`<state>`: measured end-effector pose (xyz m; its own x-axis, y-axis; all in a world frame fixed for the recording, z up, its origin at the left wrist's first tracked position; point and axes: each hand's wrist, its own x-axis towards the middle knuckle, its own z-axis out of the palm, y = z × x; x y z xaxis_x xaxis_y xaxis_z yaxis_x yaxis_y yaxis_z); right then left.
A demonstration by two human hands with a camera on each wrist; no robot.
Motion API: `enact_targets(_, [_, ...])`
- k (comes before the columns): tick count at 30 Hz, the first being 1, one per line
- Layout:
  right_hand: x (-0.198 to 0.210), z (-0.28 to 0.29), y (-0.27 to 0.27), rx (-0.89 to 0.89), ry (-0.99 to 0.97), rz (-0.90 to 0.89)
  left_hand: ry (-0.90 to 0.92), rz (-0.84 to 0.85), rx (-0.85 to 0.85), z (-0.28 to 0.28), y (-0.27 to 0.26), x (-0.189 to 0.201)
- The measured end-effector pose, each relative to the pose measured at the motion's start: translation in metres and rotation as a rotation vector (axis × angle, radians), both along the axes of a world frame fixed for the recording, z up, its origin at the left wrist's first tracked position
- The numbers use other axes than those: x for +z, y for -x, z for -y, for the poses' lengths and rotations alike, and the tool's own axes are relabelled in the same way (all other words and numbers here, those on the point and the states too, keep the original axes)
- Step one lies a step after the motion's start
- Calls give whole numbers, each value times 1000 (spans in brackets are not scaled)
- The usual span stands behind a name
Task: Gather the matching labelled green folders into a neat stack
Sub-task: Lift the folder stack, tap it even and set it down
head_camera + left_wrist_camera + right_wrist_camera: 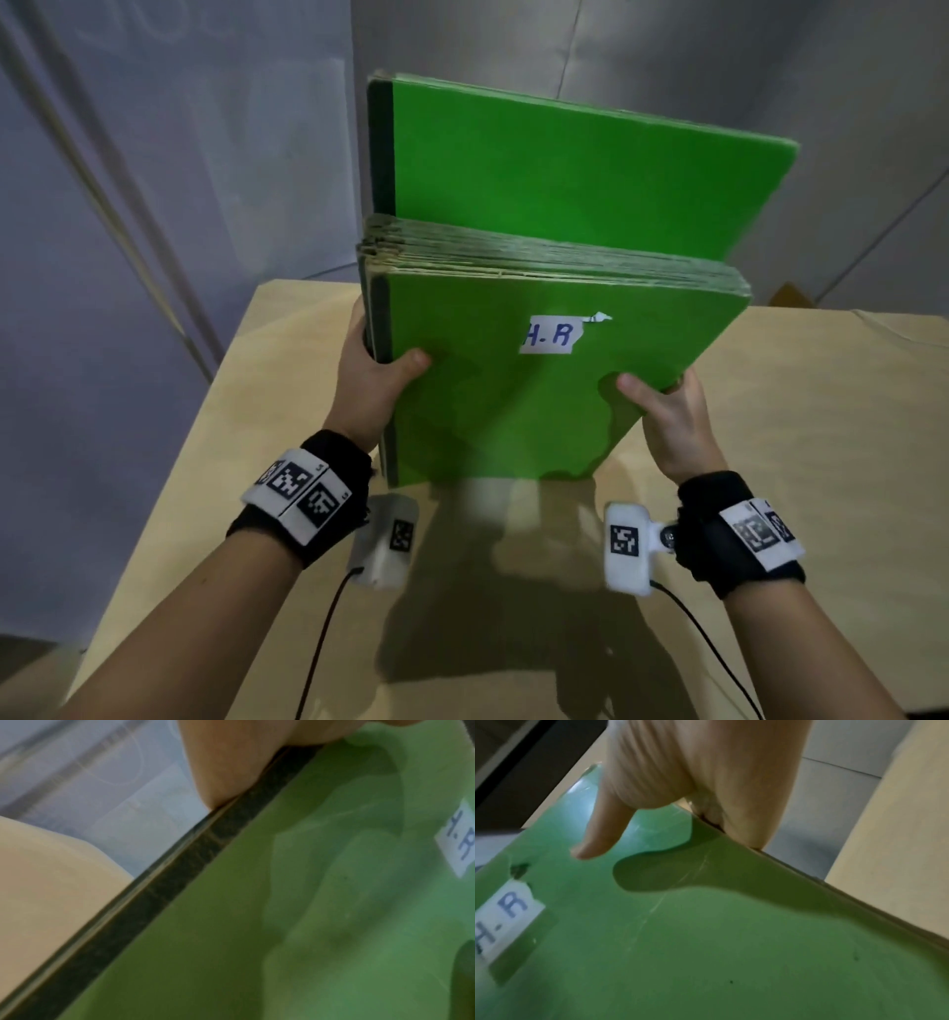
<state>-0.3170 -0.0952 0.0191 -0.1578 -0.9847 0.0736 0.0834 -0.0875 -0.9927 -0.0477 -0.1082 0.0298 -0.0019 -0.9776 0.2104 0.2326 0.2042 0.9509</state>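
A thick bundle of green folders (513, 411) stands upright on its lower edge on the wooden table (821, 462). The front folder (706, 943) bears a white label (550, 335) reading "H-R", the label (505, 919) also showing in the right wrist view. One taller green folder (580, 180) sticks up behind the rest. My left hand (369, 370) grips the dark spine side (205, 850), thumb on the front cover. On the opposite edge my right hand (667, 411) grips the bundle, its thumb (600, 833) lying on the cover.
The table's left edge (169, 488) runs close beside my left arm, with grey floor beyond. Pale walls (667, 61) stand behind the table. A small brown object (793, 296) sits at the far right behind the folders.
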Motion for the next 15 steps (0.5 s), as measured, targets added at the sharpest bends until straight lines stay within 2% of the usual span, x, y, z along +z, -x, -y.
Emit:
enact_targets(4, [-2, 2, -1, -24, 11, -66, -28, -11, 37, 1, 1, -5])
enact_targets(9, [-9, 3, -16, -82, 72, -103, -57, 86, 28, 4, 3, -11])
enact_targets(15, [-6, 1, 3, 35, -94, -140, -65, 181, 39, 11, 0, -10])
